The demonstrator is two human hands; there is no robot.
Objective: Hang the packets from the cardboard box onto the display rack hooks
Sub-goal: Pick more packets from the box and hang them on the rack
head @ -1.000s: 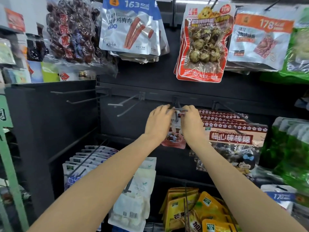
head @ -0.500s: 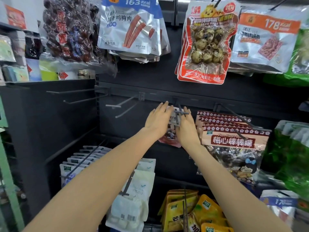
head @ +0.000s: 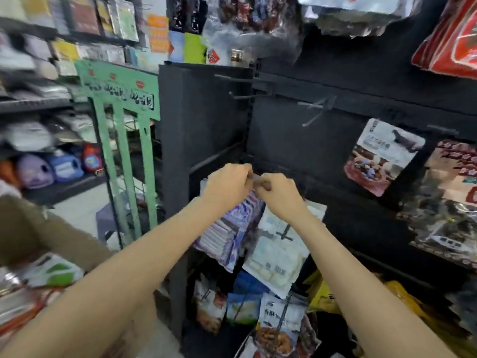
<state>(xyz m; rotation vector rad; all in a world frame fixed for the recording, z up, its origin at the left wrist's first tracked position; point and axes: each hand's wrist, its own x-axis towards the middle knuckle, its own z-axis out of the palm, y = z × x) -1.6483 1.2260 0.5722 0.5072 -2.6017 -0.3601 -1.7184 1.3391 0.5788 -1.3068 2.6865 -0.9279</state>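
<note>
I see both hands raised side by side at the black rack (head: 296, 140), nearly touching. The left hand (head: 227, 186) has its fingers curled at the top edge of a row of white-and-purple packets (head: 229, 233) hanging on a lower hook; the right hand (head: 280, 195) is curled just beside it, thumb and fingers pinched together over the same edge. Motion blur prevents me from telling exactly what each hand grips. One packet (head: 382, 156) with a white top and a red base hangs alone on a hook at upper right; its print is unreadable. Just right of it hangs a brown packet stack (head: 454, 200) with a flower border. Two bare hooks (head: 313, 111) project above the hands. A white packet (head: 277, 257) showing a barcode hangs under the right wrist. The cardboard box (head: 38, 228) sits at lower left, with packets inside. A green stand (head: 124, 140) carrying blurred black characters stands between the box and the rack.
</note>
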